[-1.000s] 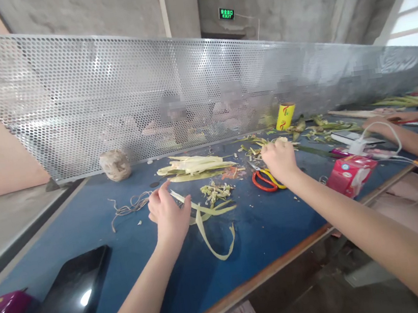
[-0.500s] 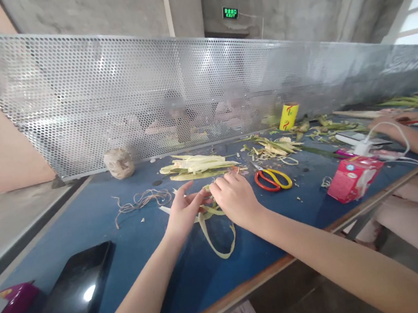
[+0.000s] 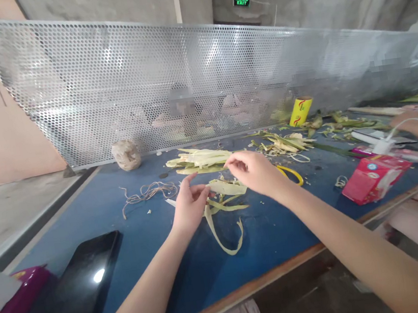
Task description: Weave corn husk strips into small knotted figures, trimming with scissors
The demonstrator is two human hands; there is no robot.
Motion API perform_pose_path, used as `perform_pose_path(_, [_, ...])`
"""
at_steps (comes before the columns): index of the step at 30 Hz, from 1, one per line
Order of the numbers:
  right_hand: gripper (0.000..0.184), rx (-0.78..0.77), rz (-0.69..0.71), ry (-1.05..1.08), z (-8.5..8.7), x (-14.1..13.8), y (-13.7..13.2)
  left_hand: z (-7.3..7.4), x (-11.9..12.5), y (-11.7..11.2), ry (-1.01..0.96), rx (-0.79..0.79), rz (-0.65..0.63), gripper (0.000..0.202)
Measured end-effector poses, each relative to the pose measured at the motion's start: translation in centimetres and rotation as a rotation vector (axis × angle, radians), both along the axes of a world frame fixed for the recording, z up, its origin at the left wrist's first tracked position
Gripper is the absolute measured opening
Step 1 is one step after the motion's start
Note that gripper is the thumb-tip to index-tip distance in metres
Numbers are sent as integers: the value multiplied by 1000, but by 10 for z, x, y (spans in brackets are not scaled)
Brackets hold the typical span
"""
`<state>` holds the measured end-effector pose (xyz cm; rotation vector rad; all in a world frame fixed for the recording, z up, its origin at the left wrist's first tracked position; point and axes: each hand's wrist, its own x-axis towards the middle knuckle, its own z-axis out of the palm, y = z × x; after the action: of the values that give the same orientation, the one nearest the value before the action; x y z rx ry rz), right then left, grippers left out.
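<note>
The left hand (image 3: pixel 190 207) is held low over the tabletop (image 3: pixel 280 229), its index finger extended and its thumb brought up to the left end of a pale husk piece (image 3: pixel 232 188); whether the piece is actually pinched cannot be told. The right hand (image 3: pixel 255 171) is raised just beyond and to the right of it, with fingers curled in and the thumb tucked close; whether anything is held there cannot be seen. The husk piece lies between the hands, over small scraps (image 3: pixel 227 176), with a curled strip (image 3: pixel 229 252) looped on the near side. A second ago the right hand was placed at the far scrap heap (image 3: pixel 286 142), well apart from the left, and the small scraps were left exposed; half a second ago the hands were brought together above them. Now a gap has been opened between the hands, and the husk piece is shown where none was visible a second ago. The scissors (image 3: pixel 296 173), seen whole before, are mostly covered by the right hand, only the yellow handle being shown. The husk pile (image 3: pixel 201 157) is left in place behind the hands, as are the twine (image 3: pixel 152 189) to the left and the phone (image 3: pixel 86 280) nearer.
</note>
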<state>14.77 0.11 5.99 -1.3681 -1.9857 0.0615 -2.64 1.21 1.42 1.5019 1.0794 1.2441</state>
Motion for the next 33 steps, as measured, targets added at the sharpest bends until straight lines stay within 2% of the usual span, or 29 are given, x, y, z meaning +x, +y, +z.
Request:
perform_pose_path(2, [19,-165,99,47,4,13,15,2,1,-1,-11,14,0,50])
perform_pose_path(5, [20,-478,348,109,-2,28,33,5,0,-1,-89,12,14,53])
perform_pose_path(8, [21,-605,507,214,-11,35,37,7,-2,0,-176,34,53,54])
perform_pose_path(10, [21,-615,541,243,-15,37,34,7,-2,0,-227,59,49,52])
perform_pose_path(14, [26,-516,494,223,-17,37,30,6,-1,-1,-282,87,-41,53])
perform_pose_path(19, [21,-608,686,338,-12,34,22,14,-4,-9,-301,113,-99,57])
perform_pose_path(21, [15,-615,711,421,-8,32,14,18,-6,-13,-311,109,-118,57])
perform_pose_path(26, [4,-559,828,567,1,31,-4,25,-8,-22,-357,121,-146,56])
perform_pose_path(33, [2,-489,991,606,0,33,-8,25,-8,-22,-380,199,-266,54])
